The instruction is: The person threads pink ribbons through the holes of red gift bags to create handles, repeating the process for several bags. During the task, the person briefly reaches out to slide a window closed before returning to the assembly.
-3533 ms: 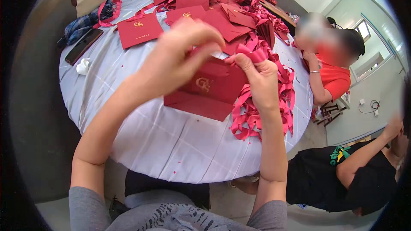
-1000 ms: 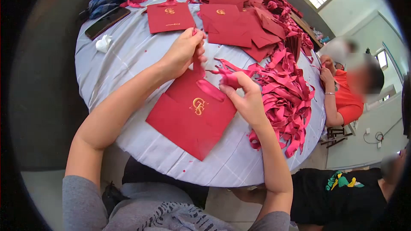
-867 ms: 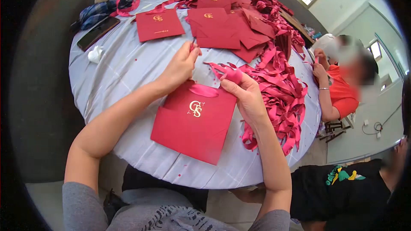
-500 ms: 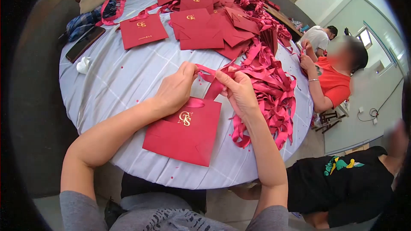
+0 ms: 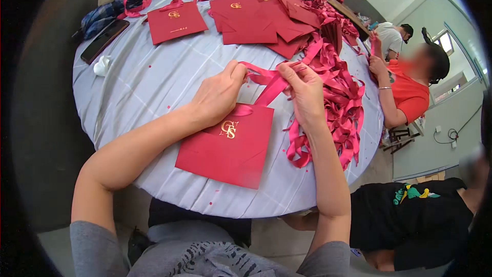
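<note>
A flat red paper gift bag (image 5: 230, 159) with a gold monogram lies in front of me on the cloth. Pink ribbon (image 5: 271, 91) runs up from its top edge to both hands. My left hand (image 5: 221, 92) is closed on one stretch of the ribbon, just above the bag's upper left. Pinched between thumb and fingers, another part of the ribbon is in my right hand (image 5: 303, 90), up and to the right of the bag. Between the hands the ribbon spans a short gap, with a fold or crossing near my right fingertips.
Loose pink ribbons (image 5: 341, 107) are heaped right of my right hand. Several red bags (image 5: 251, 23) pile up at the back, and one bag (image 5: 177, 23) lies apart. A phone (image 5: 105, 41) and crumpled tissue (image 5: 102, 66) sit at left. People (image 5: 410, 92) are at the right.
The view has tilted slightly down, so the tabletop shifts up in frame. My right hand has drawn a little away from my left, and the ribbon between them is spread wider.
</note>
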A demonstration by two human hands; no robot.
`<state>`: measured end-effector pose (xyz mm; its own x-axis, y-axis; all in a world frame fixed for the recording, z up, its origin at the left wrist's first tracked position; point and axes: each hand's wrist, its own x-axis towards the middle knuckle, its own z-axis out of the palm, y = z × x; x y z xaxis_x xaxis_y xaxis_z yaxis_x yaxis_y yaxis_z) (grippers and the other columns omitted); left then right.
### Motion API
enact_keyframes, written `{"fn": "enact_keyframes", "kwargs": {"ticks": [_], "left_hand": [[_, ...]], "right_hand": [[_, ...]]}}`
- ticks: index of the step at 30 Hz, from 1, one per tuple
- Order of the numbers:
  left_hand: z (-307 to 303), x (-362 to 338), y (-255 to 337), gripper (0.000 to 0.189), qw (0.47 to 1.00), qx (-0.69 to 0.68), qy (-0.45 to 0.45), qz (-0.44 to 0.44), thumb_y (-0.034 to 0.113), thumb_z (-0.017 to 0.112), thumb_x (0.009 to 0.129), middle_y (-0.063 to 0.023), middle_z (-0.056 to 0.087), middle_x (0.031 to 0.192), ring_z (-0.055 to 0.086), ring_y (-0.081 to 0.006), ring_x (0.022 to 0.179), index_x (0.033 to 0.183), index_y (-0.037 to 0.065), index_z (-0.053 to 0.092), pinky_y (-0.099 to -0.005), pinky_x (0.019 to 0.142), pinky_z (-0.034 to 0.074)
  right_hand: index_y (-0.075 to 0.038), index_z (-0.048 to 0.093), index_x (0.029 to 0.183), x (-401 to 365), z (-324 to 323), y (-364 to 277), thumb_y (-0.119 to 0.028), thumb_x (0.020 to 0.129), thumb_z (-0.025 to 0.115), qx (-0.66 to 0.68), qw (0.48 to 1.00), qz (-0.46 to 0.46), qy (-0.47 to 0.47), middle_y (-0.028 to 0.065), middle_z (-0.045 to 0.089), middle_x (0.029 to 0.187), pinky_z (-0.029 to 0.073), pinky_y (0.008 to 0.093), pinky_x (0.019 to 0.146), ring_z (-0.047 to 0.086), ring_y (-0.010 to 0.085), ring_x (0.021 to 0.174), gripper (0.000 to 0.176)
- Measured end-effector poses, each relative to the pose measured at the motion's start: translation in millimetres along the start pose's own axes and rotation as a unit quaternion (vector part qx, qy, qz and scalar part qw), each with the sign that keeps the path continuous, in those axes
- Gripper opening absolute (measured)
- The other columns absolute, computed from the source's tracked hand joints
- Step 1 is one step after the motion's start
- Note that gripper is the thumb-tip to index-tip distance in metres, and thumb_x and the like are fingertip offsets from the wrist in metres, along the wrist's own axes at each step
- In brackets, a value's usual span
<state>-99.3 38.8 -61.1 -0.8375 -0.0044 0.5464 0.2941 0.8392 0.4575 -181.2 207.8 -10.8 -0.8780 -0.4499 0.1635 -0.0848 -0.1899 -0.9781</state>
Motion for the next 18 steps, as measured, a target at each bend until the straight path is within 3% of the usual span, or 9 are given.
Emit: {"fn": "enact_keyframes", "kwargs": {"ticks": [5,8,13,15,18], "left_hand": [[-0.4,0.1,1.7,0.017,1.000,0.016,-0.012,0.004,0.005,0.048,0.085,-0.0173,0.049,0.096,0.055,-0.0386,0.079,0.101,0.001,0.043,-0.0451,0.063,0.045],[-0.3,-1.3,4.1,0.017,1.000,0.024,-0.019,0.004,0.004,0.048,0.085,-0.0178,0.049,0.096,0.055,-0.0389,0.080,0.101,0.001,0.043,-0.0450,0.063,0.045],[-1.3,1.9,2.0,0.013,1.000,0.001,-0.022,-0.016,0.006,0.047,0.088,-0.0190,0.049,0.096,0.054,-0.0396,0.083,0.100,0.000,0.043,-0.0449,0.067,0.045],[2.1,2.3,-3.1,0.016,0.997,-0.055,0.034,-0.039,0.010,0.048,0.090,-0.0190,0.050,0.098,0.055,-0.0368,0.084,0.102,0.000,0.044,-0.0418,0.070,0.046],[-1.5,9.6,-14.0,0.024,0.985,-0.140,0.082,-0.052,0.015,0.052,0.091,-0.0187,0.051,0.098,0.055,-0.0326,0.085,0.107,-0.001,0.045,-0.0383,0.075,0.045]], "right_hand": [[-0.005,0.056,0.073,3.5,-3.8,3.4,-0.012,0.082,0.069,-0.029,0.998,-0.020,0.050,-0.0035,0.051,0.062,0.028,0.0190,0.043,0.039,0.0024,0.047,0.017],[-0.007,0.052,0.070,6.9,-9.1,9.1,-0.011,0.082,0.069,0.012,1.000,0.015,0.014,-0.0046,0.046,0.060,0.024,0.0194,0.040,0.035,0.0019,0.043,0.021],[-0.008,0.052,0.074,7.5,-11.9,3.9,-0.016,0.085,0.066,0.024,0.999,0.029,-0.024,-0.0020,0.052,0.062,0.028,0.0199,0.038,0.042,0.0045,0.041,0.020],[-0.007,0.055,0.078,6.1,-10.0,1.0,-0.018,0.087,0.064,0.054,0.995,0.077,-0.016,-0.0016,0.053,0.063,0.030,0.0205,0.038,0.046,0.0055,0.043,0.017],[-0.003,0.059,0.084,7.8,-15.3,0.2,-0.023,0.092,0.056,0.013,0.995,0.052,-0.083,-0.0006,0.055,0.066,0.033,0.0211,0.042,0.046,0.0054,0.049,0.022]]}}
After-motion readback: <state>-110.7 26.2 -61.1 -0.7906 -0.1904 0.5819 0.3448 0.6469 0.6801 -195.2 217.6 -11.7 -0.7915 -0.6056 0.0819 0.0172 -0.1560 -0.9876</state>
